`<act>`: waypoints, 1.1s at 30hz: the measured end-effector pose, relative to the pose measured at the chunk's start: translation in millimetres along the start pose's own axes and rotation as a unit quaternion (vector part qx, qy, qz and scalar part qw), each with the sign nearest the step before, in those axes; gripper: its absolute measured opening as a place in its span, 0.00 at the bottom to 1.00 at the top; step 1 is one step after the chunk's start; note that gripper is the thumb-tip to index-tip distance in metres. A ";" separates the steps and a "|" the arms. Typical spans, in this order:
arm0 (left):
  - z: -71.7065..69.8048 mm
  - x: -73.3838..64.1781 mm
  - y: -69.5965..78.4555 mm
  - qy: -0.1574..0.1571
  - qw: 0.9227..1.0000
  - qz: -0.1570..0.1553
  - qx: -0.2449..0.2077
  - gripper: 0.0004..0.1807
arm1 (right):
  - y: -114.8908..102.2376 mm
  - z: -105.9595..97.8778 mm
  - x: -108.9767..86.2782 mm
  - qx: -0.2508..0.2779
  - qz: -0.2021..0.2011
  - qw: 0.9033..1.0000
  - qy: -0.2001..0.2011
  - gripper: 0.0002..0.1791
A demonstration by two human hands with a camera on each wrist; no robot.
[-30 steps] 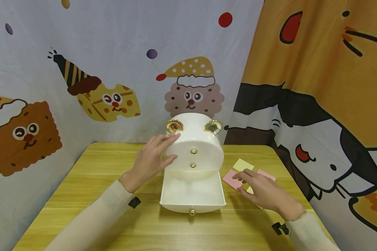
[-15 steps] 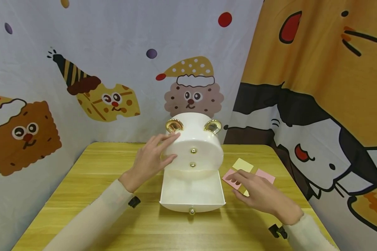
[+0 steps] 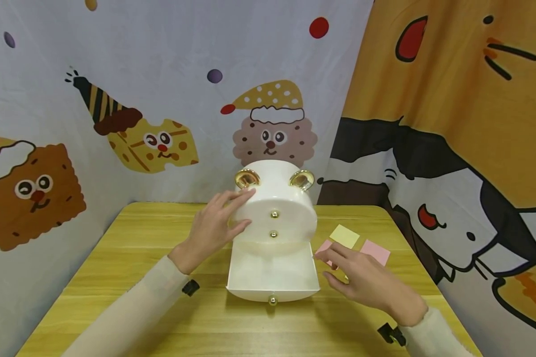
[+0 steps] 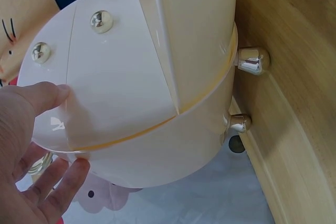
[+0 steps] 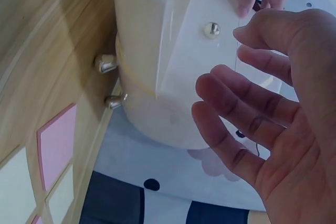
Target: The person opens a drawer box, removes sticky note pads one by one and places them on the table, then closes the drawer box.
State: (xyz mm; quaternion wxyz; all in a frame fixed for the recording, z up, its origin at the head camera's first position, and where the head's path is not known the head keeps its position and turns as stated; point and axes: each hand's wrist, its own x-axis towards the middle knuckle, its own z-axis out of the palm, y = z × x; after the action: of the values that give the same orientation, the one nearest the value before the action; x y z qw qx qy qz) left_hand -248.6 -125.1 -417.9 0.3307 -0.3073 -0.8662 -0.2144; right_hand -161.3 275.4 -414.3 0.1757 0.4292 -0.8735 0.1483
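A white rounded storage box (image 3: 290,218) with gold ear shapes and gold knobs stands on the table, its bottom drawer (image 3: 272,270) pulled out. No contents show in the drawer. My left hand (image 3: 210,230) rests against the box's left side; in the left wrist view its thumb touches the front face and its fingertips the side wall. To the right of the drawer hovers my right hand (image 3: 366,282), fingers loosely bent and holding nothing in the right wrist view. Beneath and behind it lie a yellow sticky note pad (image 3: 345,236) and pink sticky note pads (image 3: 375,252), partly hidden.
The wooden table (image 3: 152,307) carries the box and the pads. A printed curtain (image 3: 169,59) hangs close behind the table and along its right side. Gold feet (image 5: 106,63) hold the box off the tabletop.
My right hand has shifted slightly left, toward the drawer, uncovering more of the right pink pad. The left hand, the box and the drawer have stayed put.
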 end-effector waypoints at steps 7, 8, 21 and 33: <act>-0.5 -0.5 0.2 -0.005 1.000 -0.005 -0.002 0.47 | -8.3 1.3 4.2 0.024 -0.031 0.999 0.003 0.27; -0.6 -0.6 0.3 -0.005 1.000 -0.005 -0.002 0.47 | -9.6 1.5 5.5 0.028 -0.036 0.999 0.003 0.27; 0.9 -1.1 -0.7 0.000 1.000 -0.001 0.004 0.47 | -24.2 14.5 12.0 0.059 -0.040 0.997 -0.021 0.23; 0.5 -1.3 0.2 0.000 1.000 -0.002 0.003 0.47 | -31.2 26.0 14.7 0.066 -0.048 0.995 -0.055 0.22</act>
State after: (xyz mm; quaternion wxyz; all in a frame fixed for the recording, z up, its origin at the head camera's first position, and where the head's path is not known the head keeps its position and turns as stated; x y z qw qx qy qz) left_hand -247.9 -125.2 -419.1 0.3307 -0.3048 -0.8675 -0.2126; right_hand -149.3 236.2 -427.8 0.1056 0.4887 -0.8486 0.1726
